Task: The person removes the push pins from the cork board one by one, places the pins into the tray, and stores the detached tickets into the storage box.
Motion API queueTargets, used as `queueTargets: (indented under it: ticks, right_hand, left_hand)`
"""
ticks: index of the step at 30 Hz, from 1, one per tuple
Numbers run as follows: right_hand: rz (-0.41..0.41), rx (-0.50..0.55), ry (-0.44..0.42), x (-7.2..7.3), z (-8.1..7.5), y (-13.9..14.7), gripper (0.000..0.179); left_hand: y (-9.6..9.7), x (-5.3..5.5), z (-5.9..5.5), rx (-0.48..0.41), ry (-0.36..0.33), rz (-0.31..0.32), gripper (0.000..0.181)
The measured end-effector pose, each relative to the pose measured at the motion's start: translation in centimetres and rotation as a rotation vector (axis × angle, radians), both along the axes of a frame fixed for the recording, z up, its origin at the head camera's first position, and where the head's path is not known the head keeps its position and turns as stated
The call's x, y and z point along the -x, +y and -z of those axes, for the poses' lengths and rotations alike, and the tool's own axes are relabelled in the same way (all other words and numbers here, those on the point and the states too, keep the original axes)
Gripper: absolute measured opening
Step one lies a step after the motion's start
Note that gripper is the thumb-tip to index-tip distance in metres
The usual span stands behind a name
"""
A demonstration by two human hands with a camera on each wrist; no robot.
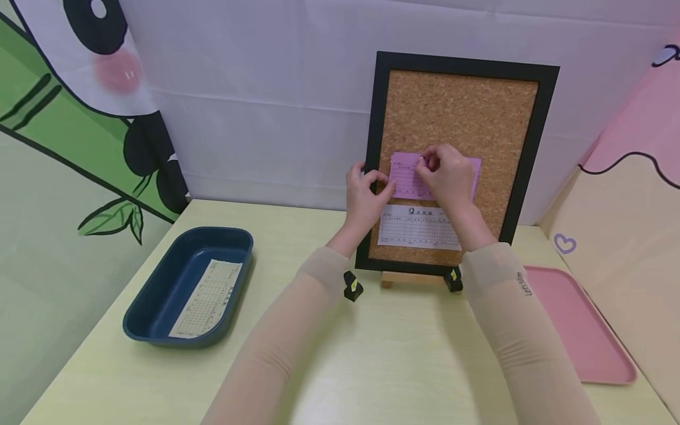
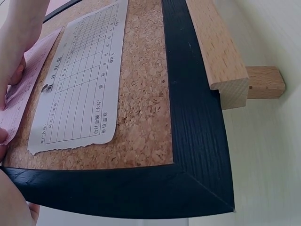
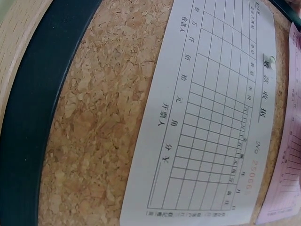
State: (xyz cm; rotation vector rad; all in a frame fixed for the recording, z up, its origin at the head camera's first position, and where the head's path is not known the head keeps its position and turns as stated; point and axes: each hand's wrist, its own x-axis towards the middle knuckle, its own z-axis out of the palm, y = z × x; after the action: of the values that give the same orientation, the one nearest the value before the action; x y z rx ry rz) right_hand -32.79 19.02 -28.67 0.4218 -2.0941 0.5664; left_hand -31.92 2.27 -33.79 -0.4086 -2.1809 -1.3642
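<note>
A black-framed corkboard (image 1: 457,115) leans on a small wooden easel (image 1: 414,277). On the cork lies a pink receipt slip (image 1: 406,177), just above a white receipt slip (image 1: 419,227) held by a clear pushpin (image 1: 411,211). My left hand (image 1: 366,198) grips the board's left edge, with fingers behind the frame and a fingertip pressing the pink slip's lower left corner. With thumb and forefinger, my right hand (image 1: 448,177) pinches a small pushpin at the pink slip's top middle; the fingers hide most of it. Pink paper shows at the right wrist view's edge.
A deep blue tray (image 1: 159,277) on the left contains a printed white slip (image 1: 209,298). At the right, partly behind my right sleeve, lies a flat pink tray (image 1: 589,330). A light cloth backdrop (image 1: 265,136) stands behind the table.
</note>
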Motion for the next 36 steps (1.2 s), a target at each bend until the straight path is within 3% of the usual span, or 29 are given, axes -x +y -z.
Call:
queueTargets:
  ticks: [36]
  right_hand:
    - [-0.044, 0.064, 0.082, 0.28, 0.31, -0.03, 0.009]
  left_hand:
    - [0.03, -0.25, -0.16, -0.043, 0.003, 0.012, 0.015]
